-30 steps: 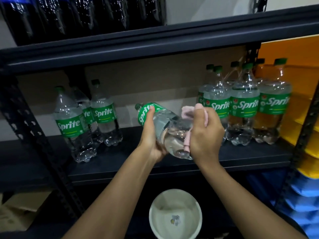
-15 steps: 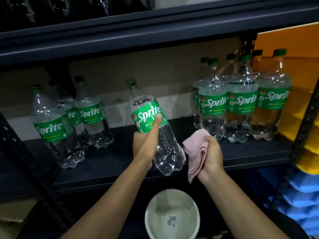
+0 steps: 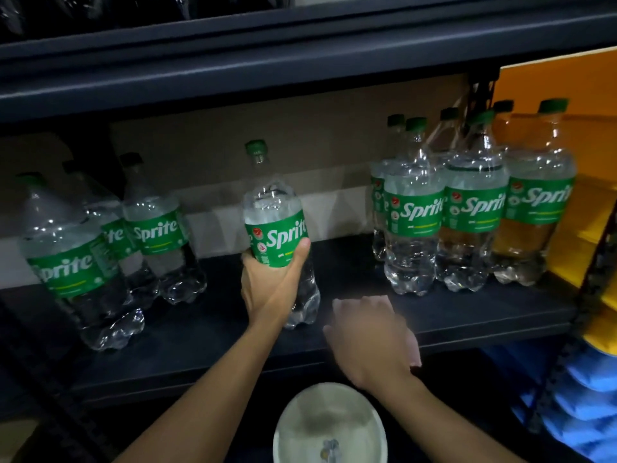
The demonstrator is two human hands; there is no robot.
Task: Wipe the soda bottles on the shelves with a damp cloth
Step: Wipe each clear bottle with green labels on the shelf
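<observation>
Left of the bottle [image 3: 277,225] stands a trio [image 3: 157,235] of Sprites. The left hand [image 3: 270,282] grips the bottle at its label, fingers wrapped behind and thumb in front, upright with its base at or just above the shelf [image 3: 200,335]. Just right of the bottle, the blurred right hand [image 3: 370,339] holds a pink cloth [image 3: 414,352], mostly hidden beneath it; farther right stands a tight group [image 3: 474,212], with a white bowl [image 3: 330,426] below. The set-down likely goes best lowered straight, base flat and apart from its neighbours, before the grip loosens.
</observation>
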